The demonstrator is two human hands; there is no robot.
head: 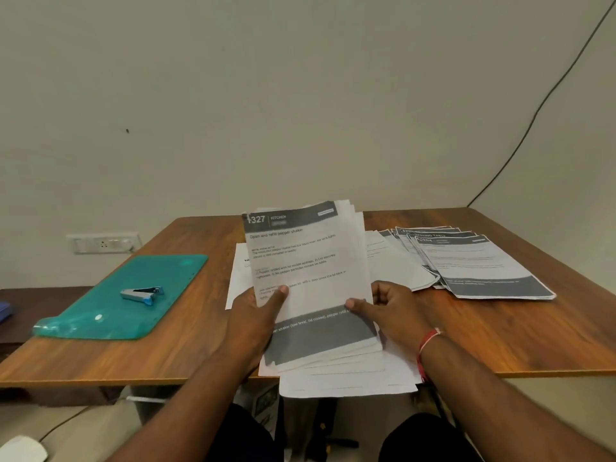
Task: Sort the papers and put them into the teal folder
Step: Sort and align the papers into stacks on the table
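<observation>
Left hand (253,315) and right hand (390,311) pinch the papers (306,261), thumbs on top, right of the folder (110,315); another pile (483,265) lies farther right.

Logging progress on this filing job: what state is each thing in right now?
Teal folder: closed, flat on the table, stapler resting on it.
Held stack: raised, tilted, gripped by both hands.
Left hand: grips the stack's left edge, thumb in front.
Right hand: grips its right edge.
Fanned pile: lying at the table's right.
Loose sheets: overhanging the near edge.
</observation>
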